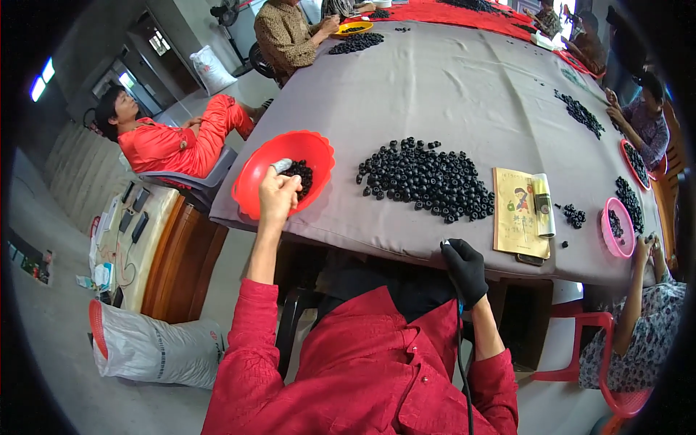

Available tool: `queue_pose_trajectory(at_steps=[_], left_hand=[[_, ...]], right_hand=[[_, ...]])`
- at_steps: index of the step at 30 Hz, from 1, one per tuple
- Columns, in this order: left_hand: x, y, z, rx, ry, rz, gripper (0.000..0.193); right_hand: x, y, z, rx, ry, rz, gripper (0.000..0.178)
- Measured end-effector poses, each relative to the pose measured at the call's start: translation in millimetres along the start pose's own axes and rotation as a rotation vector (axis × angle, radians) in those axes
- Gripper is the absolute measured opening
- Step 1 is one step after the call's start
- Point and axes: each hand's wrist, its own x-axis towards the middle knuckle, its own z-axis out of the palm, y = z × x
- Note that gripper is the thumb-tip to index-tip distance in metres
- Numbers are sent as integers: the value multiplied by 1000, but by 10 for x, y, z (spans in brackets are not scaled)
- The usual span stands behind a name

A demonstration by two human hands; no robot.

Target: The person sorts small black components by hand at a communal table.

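My left hand [278,194] is over the near rim of a red scalloped bowl [250,170], its fingers curled together and a pale wrap on one finger. Small black ring-like pieces [304,174] lie in the bowl, beside the fingertips. Whether a piece is between those fingers I cannot tell. My right hand [465,272], in a black glove, is closed at the table's front edge. A small pale tip shows at its fingers; the rest of what it holds is hidden. A dark cable [462,370] runs down from near that wrist. Ahead lies a wide heap of the same black pieces [428,177].
Right of the heap lies a yellow booklet [513,210] with a rolled item on it. A few loose pieces [574,216] and a pink basket [618,228] lie beyond. Other people sit around the grey-covered table [435,65]; one in red [174,141] sits at left.
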Motion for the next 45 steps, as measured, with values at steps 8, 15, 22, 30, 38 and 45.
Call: queue_pose_trajectory(at_steps=[8,15,22,30,38,45], left_hand=[[-296,-400,845,264,-216,-11,18],[-201,-434,1199,598,-166,158,27],[-52,-663,1244,690,-92,329,20],[-173,-658,1170,614,-123,291,13],[-1012,-133,1547,-59,-613,-104,10],[-1130,-64,1772,-70,-835,-22,10]], right_hand=[[-10,83,29,-15,22,7,22],[-21,33,31,-50,35,-49,22],[-25,-45,49,-57,25,-33,20],[-26,4,39,-76,21,-29,21],[-47,-34,65,62,133,75,22],[-44,-28,161,39,205,-44,27]])
